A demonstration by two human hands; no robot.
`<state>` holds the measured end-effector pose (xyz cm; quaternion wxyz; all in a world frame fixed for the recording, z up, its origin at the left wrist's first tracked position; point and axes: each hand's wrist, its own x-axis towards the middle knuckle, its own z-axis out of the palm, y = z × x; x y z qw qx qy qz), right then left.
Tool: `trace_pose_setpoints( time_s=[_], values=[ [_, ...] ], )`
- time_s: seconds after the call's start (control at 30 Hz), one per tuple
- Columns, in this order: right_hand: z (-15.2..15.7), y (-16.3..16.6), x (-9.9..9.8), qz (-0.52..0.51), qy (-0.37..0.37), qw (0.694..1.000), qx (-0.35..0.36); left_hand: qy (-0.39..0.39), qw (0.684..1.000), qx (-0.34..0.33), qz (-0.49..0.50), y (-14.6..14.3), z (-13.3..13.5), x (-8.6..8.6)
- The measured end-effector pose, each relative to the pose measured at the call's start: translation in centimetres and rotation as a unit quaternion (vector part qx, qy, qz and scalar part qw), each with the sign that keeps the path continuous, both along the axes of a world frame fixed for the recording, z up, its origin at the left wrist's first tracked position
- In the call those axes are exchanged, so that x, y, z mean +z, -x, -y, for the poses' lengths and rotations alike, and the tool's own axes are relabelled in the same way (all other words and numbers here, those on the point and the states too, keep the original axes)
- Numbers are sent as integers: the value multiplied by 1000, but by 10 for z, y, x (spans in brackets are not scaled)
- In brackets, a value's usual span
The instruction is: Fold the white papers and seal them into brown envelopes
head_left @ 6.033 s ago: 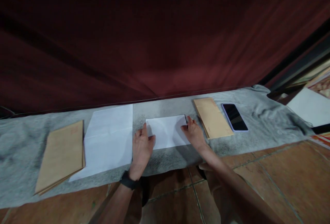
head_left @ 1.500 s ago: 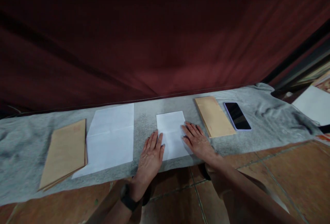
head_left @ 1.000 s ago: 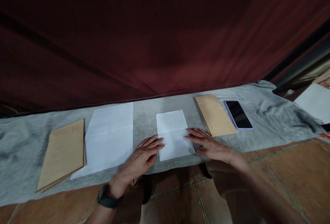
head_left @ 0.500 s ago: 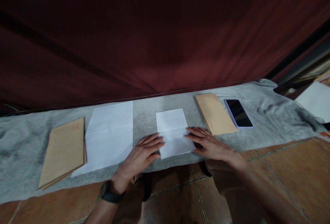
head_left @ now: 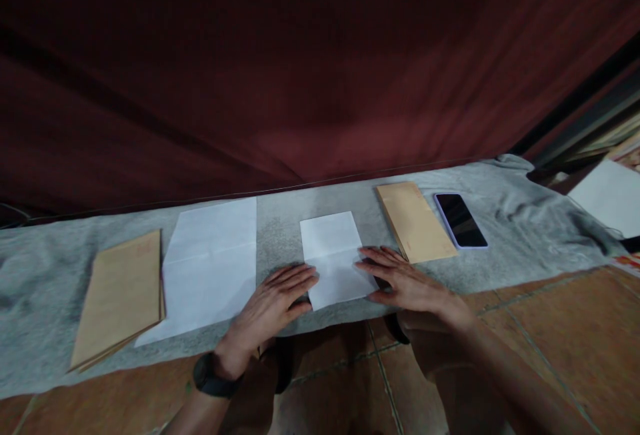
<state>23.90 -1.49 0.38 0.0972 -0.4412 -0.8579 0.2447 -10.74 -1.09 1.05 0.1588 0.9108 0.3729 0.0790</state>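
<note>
Outstretched, each grip unclosed, the left hand (head_left: 274, 303) and right hand (head_left: 404, 283) partly hide the creased paper (head_left: 336, 267), while a white sheet (head_left: 610, 198) at three o'clock is cut off.

Grey cloth (head_left: 280, 238) (partly rumpled), left envelopes (head_left: 123, 295), large sheet (head_left: 215, 268), small paper (head_left: 335, 261), right envelopes (head_left: 417, 223), phone (head_left: 461, 221)

No lettering can be read: the faint reddish print (head_left: 145, 249) on the left brown envelopes (head_left: 120, 295) and right brown envelopes (head_left: 416, 223) is too blurred.
</note>
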Motion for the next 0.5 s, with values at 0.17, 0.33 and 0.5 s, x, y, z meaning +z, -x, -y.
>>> trace_pose_setpoints(
  time_s=[0.17, 0.33, 0.5],
  values=[
    [3, 4, -3, 9, 0, 1000, 7, 0, 1000, -1, 13, -6, 5, 2],
    [1, 6, -5, -7, -41, 999, 1, 25, 996, 32, 73, -8, 1, 0],
    [-6, 2, 3, -26, -30, 999, 6, 62, 984, 90, 138, -8, 2, -2]
  ],
)
